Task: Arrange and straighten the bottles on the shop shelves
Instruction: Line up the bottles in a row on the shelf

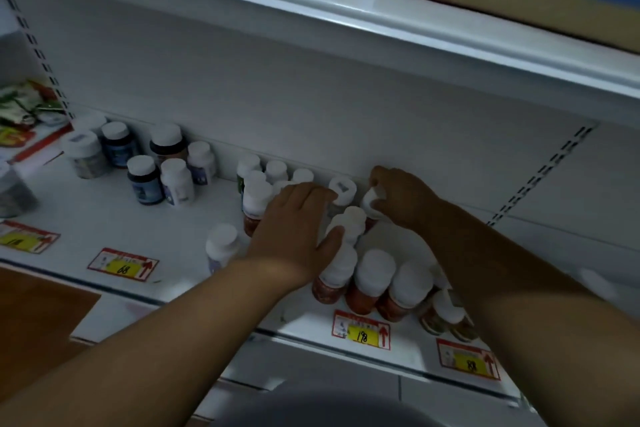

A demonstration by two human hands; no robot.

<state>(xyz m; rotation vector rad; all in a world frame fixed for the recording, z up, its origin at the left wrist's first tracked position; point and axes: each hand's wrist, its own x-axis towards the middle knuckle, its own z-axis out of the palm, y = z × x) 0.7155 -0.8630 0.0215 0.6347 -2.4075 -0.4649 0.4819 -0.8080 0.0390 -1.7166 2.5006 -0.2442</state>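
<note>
a white-capped bottle point(371, 199) is pinched by the right hand point(401, 196) mid-straightening, the left hand point(294, 218) laid spread over neighbouring caps; upright seating against the back row is judged next.

- One head-worn camera is looking forward and steeply down, from close above, onto a white shelf point(104, 218).
- It is facing the shelf's back panel point(277, 87), tilted, with the front edge running along the bottom.
- The upper shelf point(346, 14) is crossing the top.
</note>
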